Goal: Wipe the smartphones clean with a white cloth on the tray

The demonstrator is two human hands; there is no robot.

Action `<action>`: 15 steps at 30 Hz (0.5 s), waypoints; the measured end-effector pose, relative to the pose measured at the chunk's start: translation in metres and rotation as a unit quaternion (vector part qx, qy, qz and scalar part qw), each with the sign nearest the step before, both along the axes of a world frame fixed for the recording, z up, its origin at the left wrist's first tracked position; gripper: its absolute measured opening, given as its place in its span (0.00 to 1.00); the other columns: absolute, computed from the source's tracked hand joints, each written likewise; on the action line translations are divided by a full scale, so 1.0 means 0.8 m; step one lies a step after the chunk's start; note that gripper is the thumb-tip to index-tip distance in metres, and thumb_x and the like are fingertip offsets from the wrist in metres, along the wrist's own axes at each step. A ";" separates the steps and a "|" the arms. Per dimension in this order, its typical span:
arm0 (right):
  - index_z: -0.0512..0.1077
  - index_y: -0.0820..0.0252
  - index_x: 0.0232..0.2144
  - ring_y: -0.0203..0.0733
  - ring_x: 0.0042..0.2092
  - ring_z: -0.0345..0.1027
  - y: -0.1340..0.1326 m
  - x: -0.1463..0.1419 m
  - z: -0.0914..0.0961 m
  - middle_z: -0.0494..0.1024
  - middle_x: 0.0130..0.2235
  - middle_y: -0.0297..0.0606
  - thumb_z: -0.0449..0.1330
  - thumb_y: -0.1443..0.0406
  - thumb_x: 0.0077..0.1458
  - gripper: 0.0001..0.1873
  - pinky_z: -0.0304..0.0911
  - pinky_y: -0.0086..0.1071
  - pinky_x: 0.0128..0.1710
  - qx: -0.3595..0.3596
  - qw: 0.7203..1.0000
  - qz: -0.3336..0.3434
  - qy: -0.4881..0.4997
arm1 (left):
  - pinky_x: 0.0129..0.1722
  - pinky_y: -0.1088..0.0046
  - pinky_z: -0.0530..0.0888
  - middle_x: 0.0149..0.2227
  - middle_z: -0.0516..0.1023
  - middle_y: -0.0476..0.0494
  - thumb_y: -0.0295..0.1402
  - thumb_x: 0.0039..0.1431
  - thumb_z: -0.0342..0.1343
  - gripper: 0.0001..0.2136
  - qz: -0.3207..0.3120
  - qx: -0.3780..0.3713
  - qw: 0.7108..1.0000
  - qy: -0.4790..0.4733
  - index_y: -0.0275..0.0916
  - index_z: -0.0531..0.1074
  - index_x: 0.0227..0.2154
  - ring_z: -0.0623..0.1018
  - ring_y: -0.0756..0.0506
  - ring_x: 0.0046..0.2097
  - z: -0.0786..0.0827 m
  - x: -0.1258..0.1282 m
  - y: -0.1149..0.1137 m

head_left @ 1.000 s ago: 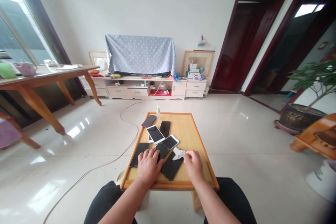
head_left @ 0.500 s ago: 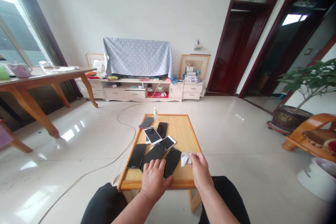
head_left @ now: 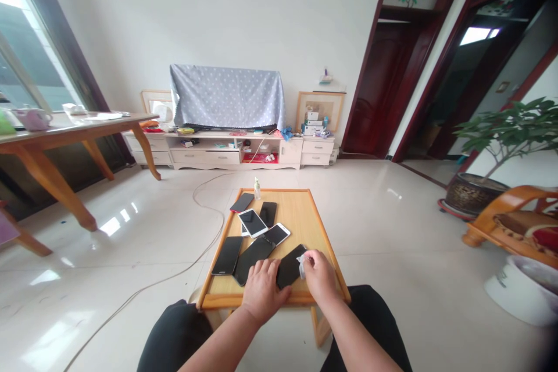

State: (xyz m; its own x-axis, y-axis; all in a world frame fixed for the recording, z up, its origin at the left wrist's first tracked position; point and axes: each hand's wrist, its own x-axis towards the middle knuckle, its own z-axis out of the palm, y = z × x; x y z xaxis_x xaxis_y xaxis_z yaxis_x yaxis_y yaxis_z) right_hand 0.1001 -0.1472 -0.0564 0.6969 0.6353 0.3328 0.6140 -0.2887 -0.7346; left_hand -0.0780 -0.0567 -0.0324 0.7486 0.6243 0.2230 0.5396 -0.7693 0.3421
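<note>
The left hand covers part of a black phone; the right hand hides most of a white cloth; the small items on the low cabinet — too small to tell.

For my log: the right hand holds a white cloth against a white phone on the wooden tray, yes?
No: the head view shows the phone black, not white; the right hand holds the white cloth against it on the wooden tray.

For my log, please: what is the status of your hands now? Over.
Left hand on black smartphone. Right hand pinching white cloth against that phone's edge. Second black phone touching left hand; white smartphone just beyond.
</note>
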 end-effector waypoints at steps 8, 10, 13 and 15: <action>0.78 0.52 0.47 0.52 0.55 0.68 -0.016 -0.022 0.006 0.79 0.51 0.41 0.53 0.63 0.63 0.16 0.60 0.42 0.53 -0.081 0.990 0.042 -0.107 | 0.54 0.60 0.64 0.51 0.75 0.38 0.43 0.53 0.60 0.27 0.028 0.009 0.999 -0.014 0.40 0.67 0.55 0.70 0.36 0.54 -0.019 -0.016 0.001; 0.74 0.50 0.55 0.54 0.63 0.60 -0.023 -0.047 0.008 0.75 0.58 0.40 0.51 0.60 0.66 0.19 0.57 0.47 0.58 -0.106 0.979 0.087 -0.149 | 0.54 0.61 0.64 0.51 0.75 0.38 0.42 0.54 0.60 0.26 0.034 0.014 0.999 -0.026 0.39 0.67 0.55 0.71 0.36 0.54 -0.022 -0.017 0.002; 0.65 0.47 0.63 0.53 0.70 0.46 -0.031 -0.076 0.011 0.67 0.65 0.37 0.44 0.55 0.70 0.24 0.43 0.55 0.65 -0.161 0.952 0.189 -0.180 | 0.53 0.61 0.63 0.52 0.76 0.39 0.39 0.55 0.59 0.25 0.037 0.015 0.999 -0.034 0.39 0.66 0.55 0.71 0.37 0.53 -0.024 -0.017 0.001; 0.61 0.46 0.65 0.53 0.72 0.39 -0.033 -0.076 0.016 0.62 0.67 0.34 0.39 0.54 0.71 0.26 0.33 0.59 0.67 -0.207 0.938 0.222 -0.166 | 0.53 0.61 0.63 0.51 0.76 0.39 0.39 0.54 0.58 0.25 0.041 0.018 0.998 -0.036 0.40 0.66 0.55 0.71 0.38 0.53 -0.024 -0.018 -0.001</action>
